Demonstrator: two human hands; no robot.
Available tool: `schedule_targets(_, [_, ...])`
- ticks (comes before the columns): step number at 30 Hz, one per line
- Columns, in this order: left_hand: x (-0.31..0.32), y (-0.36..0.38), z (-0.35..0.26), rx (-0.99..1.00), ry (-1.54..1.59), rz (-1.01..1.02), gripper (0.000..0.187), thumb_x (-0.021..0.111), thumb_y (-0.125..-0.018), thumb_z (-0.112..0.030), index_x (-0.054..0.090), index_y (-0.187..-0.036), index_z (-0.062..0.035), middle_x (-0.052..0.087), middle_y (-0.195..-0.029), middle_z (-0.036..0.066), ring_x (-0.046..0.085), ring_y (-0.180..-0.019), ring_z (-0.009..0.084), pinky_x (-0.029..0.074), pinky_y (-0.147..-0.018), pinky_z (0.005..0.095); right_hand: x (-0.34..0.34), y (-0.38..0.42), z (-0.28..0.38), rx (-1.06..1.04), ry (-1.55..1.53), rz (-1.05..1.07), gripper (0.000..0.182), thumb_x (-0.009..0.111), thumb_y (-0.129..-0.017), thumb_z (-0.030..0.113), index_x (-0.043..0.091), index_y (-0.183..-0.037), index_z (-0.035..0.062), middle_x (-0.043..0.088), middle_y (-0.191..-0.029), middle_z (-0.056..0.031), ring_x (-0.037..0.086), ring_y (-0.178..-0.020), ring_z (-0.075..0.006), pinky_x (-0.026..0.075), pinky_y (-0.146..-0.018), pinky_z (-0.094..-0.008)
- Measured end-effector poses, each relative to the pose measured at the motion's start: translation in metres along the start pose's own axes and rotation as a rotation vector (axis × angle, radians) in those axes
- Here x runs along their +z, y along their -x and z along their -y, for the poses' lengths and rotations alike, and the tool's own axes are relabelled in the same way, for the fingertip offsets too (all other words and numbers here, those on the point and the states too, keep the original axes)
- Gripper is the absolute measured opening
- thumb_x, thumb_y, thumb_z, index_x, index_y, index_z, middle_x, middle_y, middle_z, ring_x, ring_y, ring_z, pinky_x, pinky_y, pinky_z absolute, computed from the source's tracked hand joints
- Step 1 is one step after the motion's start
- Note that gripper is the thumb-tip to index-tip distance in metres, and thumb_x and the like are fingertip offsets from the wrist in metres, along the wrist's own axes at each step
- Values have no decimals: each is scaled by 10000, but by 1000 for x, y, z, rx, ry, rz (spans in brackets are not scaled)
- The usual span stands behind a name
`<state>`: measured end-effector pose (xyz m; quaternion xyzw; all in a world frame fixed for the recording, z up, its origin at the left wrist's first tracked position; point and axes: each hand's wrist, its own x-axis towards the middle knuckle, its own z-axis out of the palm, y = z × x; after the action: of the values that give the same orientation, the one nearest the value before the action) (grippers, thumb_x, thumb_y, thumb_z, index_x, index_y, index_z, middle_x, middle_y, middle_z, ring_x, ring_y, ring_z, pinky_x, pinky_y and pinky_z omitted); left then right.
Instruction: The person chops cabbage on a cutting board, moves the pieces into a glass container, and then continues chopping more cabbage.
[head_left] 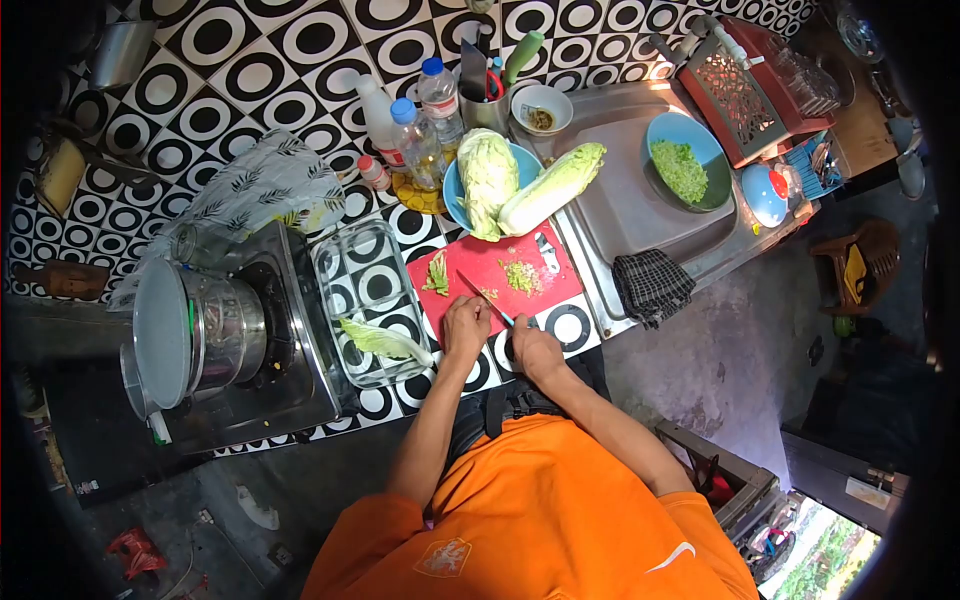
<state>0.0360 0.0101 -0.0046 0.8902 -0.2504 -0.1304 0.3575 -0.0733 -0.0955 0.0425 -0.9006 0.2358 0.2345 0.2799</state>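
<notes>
My right hand (538, 350) is closed around the handle of a knife (490, 300), whose blade lies across the red cutting board (555, 292). My left hand (467, 325) rests at the board's near edge, left of the blade, fingers bent and pressed together; what lies under them is too small to make out. Chopped green pieces (521, 277) sit right of the blade, and a small bunch of leaf strips (437, 273) lies at the board's left. Behind the board, a blue bowl (453, 190) holds a cabbage (487, 180), with a second cabbage (552, 190) leaning beside it.
Left of the board is a glass dish (322, 265) with a leaf (380, 342); farther left, a steel pot (230, 325) stands on the stove. At right, the sink (610, 170) holds a bowl (718, 160) of chopped greens. Bottles (425, 150) stand behind.
</notes>
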Motion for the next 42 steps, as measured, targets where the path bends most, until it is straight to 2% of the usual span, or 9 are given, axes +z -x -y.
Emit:
schedule_targets(7, [3, 6, 2, 16, 71, -57, 168, 642, -770, -88, 710, -905, -16, 634, -812, 176, 635, -746, 331, 514, -683, 405, -10, -8, 9, 8, -4, 2, 234, 425, -902, 83, 456, -1087, -57, 649, -919, -295, 658, -882, -409, 536, -746, -462])
schedule_targets(13, [-1, 4, 1, -8, 88, -47, 154, 654, -763, -94, 706, -882, -11, 635, -804, 174, 637, -734, 326, 514, -674, 400, -30, 8, 13, -23, 32, 10, 227, 425, -906, 84, 475, -1073, -62, 655, -906, -285, 661, -865, -410, 539, -736, -458])
schedule_targets(18, [0, 4, 1, -9, 87, -55, 146, 656, -760, -96, 699, -861, 1, 635, -797, 175, 637, -723, 328, 516, -670, 402, -15, 15, 1, -65, 61, -37, 200, 419, -906, 68, 459, -1063, -49, 658, -882, -278, 667, -830, -407, 546, -706, -447])
schedule_targets(21, [3, 5, 2, -14, 106, -65, 147, 656, -758, -100, 696, -852, 7, 635, -799, 179, 637, -723, 332, 517, -673, 404, -7, 11, -1, 17, 40, -18, 178, 412, -904, 58, 441, -1052, -38, 655, -874, -285, 668, -822, -405, 546, -700, -449])
schedule_targets(27, [3, 2, 0, -20, 10, -23, 128, 654, -762, -110, 681, -826, -2, 626, -807, 180, 626, -740, 350, 508, -675, 431, 6, -1, -3, 11, 18, -36, 159, 401, -910, 69, 437, -1031, -27, 651, -869, -293, 663, -825, -418, 540, -715, -471])
schedule_targets(31, [0, -1, -5, -20, -21, 16, 119, 652, -768, -114, 666, -818, -7, 616, -811, 179, 616, -743, 359, 499, -677, 445, 0, -10, 4, -2, 12, -24, 182, 407, -908, 75, 451, -1045, -37, 649, -883, -295, 661, -845, -417, 538, -724, -469])
schedule_targets(37, [1, 3, 2, -6, 99, -24, 110, 640, -774, -97, 669, -833, -8, 616, -814, 182, 614, -747, 354, 501, -683, 433, -25, -4, 11, -27, 40, 25, 219, 428, -903, 75, 459, -1075, -56, 652, -899, -287, 659, -867, -409, 537, -736, -466])
schedule_targets(42, [4, 4, 6, 13, 74, -37, 113, 639, -776, -87, 668, -842, 1, 617, -817, 177, 617, -756, 348, 502, -687, 428, -25, 11, 8, -28, 53, 19, 223, 426, -903, 64, 450, -1085, -62, 652, -906, -285, 658, -867, -416, 536, -740, -466])
